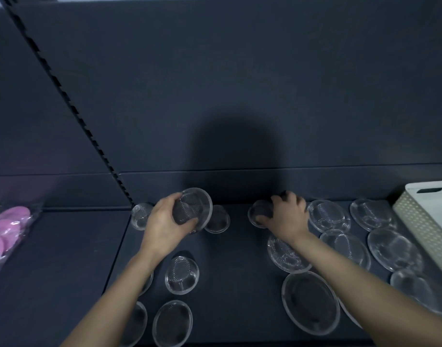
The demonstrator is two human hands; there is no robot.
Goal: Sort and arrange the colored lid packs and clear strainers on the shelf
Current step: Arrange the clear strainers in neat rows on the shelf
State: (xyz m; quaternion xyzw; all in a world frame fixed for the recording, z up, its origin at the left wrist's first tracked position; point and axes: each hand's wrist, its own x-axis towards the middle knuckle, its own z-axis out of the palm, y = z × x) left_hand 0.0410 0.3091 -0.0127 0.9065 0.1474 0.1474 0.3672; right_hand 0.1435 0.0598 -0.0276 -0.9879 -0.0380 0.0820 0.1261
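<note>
My left hand (164, 221) grips a small clear strainer (196, 209), lifted and tilted just above the dark shelf (235, 259) near its back. My right hand (286, 216) is curled over another small clear strainer (258, 216) that lies on the shelf at the back middle. Several small clear strainers lie to the left, among them one (181, 275) below my left hand. Larger clear strainers (332, 216) spread over the right half. A pack of pink lids (4, 231) in clear wrap lies on the neighbouring shelf at far left.
A cream perforated basket (425, 221) stands at the right edge of the shelf. A slotted upright post (72, 108) divides the two shelf bays. The dark back panel rises right behind the strainers.
</note>
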